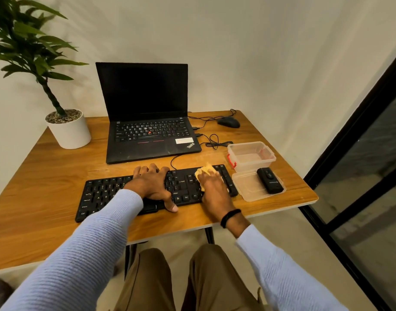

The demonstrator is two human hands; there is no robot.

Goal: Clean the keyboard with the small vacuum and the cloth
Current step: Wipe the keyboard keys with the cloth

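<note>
A black keyboard (98, 196) lies along the front of the wooden desk (46, 171). My left hand (153, 184) lies over its middle, fingers curled over the far edge and thumb at the near edge, holding it. My right hand (211, 187) presses a yellow cloth (204, 170) onto the keys at the keyboard's right end; most of the cloth is hidden under the hand. The small black vacuum (269, 180) lies on a clear lid (246, 189) just right of the keyboard, untouched.
An open black laptop (145, 122) stands behind the keyboard. A clear plastic box (250, 154) sits at the right, a black mouse (228, 121) with cables behind it. A white plant pot (69, 130) stands at the back left. The desk's right edge is close to the lid.
</note>
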